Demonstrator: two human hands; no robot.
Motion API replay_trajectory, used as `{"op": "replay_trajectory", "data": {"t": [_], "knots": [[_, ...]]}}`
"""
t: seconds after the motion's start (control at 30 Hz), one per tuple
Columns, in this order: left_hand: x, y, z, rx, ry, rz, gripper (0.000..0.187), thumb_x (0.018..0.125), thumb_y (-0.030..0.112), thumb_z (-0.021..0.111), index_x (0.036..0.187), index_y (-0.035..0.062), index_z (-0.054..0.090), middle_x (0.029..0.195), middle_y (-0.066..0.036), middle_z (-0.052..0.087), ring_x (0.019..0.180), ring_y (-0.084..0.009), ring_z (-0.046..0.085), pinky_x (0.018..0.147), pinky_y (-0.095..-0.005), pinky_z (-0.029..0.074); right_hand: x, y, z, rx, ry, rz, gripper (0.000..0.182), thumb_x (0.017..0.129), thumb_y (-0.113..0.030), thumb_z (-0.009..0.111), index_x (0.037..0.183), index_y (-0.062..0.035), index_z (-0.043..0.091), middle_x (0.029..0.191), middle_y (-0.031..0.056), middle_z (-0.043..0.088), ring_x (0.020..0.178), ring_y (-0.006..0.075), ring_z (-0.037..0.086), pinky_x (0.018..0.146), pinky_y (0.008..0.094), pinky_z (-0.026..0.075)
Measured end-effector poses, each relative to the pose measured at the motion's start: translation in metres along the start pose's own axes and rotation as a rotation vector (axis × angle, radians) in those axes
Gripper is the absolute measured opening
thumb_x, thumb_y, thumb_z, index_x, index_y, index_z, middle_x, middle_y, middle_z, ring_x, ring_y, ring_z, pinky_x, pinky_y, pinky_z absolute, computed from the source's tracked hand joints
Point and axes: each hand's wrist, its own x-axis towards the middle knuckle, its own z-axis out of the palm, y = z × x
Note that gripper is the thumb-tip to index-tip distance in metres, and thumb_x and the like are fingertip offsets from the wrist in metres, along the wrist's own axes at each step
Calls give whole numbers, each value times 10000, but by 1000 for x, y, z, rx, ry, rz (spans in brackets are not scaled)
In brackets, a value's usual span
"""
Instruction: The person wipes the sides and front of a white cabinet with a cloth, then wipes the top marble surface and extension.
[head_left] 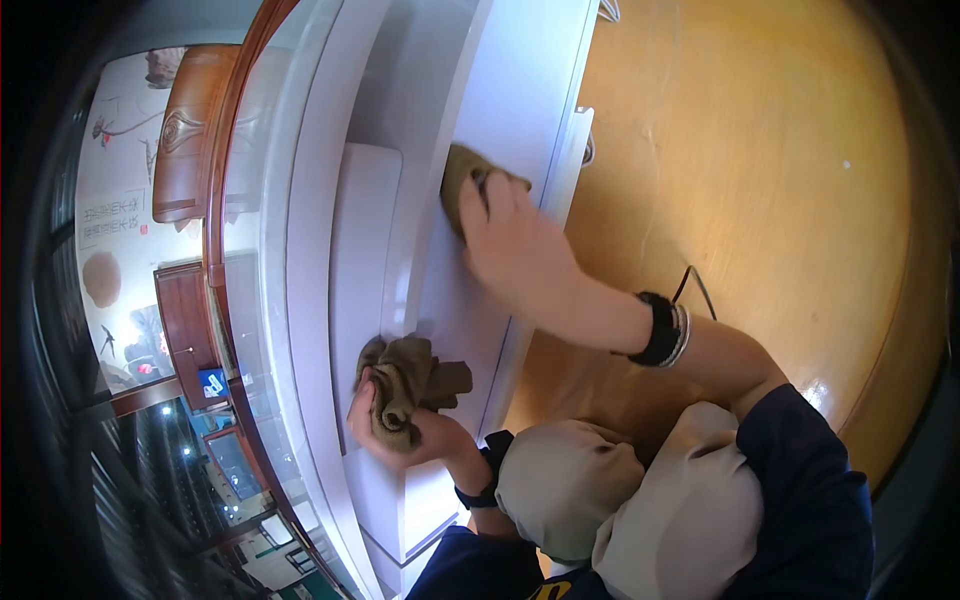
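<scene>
My left hand (400, 425) grips a crumpled brown cloth (410, 380) and presses it against the white cabinet base (365, 240) low down. My right hand (515, 245) lies flat on a second brown cloth (458, 180), pressing it on a white panel higher along the same unit. A black band and bracelet (665, 330) sit on my right wrist, and a dark watch (490, 470) is on my left wrist. My knees in beige trousers (620, 500) are bent below the hands.
A polished wooden floor (760, 170) fills the right side, with a thin black cable (695, 285) lying on it. A glass display front with wooden trim (225, 200) runs along the left, reflecting furniture and lights.
</scene>
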Motion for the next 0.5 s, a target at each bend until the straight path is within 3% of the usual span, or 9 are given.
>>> {"op": "replay_trajectory", "data": {"t": [0.13, 0.2, 0.3, 0.37, 0.43, 0.5], "knots": [[0, -1, 0, 37, -12, 14, 170, 768, -72, 567, 933, -31, 554, 901, -136, 591, 844, -264, 605, 817, -361, 503, 50, 44, 0, 45, 88, 163, 442, 773, -116, 545, 1156, 64, 420, 916, 217, 506, 862, 349, 541, 685, 417, 510], [2, 0, 1, 34, -17, 22, 168, 767, -74, 569, 928, -31, 555, 898, -136, 591, 843, -262, 605, 817, -361, 504, 88, 81, -3, 97, 23, 261, 423, 783, -125, 544, 1148, 41, 406, 960, 244, 501, 903, 386, 525, 730, 467, 492], [3, -1, 0, -7, -23, 40, 168, 759, -74, 575, 920, -31, 555, 890, -135, 593, 840, -259, 606, 817, -359, 505, 111, 104, -11, 184, 41, 236, 390, 766, -104, 533, 1124, 9, 428, 992, 251, 481, 916, 388, 502, 745, 467, 467], [4, 0, -1, 27, -41, 79, 177, 748, -73, 583, 916, -25, 556, 903, -140, 593, 841, -262, 606, 818, -358, 506, 107, 97, -7, 12, 171, 231, 396, 784, -150, 513, 1153, -10, 479, 1066, 222, 534, 1063, 331, 495, 892, 419, 415], [2, 2, -1, 31, -44, 84, 179, 746, -70, 586, 915, -21, 557, 909, -142, 593, 853, -267, 602, 824, -360, 501, 79, 76, 9, 38, 256, 69, 437, 744, -82, 541, 1164, -20, 437, 1023, 255, 455, 898, 385, 482, 736, 454, 442], [1, 5, 0, 31, -51, 91, 180, 743, -67, 589, 914, -18, 558, 916, -144, 592, 865, -272, 598, 829, -362, 496, 35, 46, 18, 124, 265, 15, 455, 736, -46, 529, 1185, -36, 460, 1024, 251, 441, 871, 370, 467, 726, 422, 428]]}}
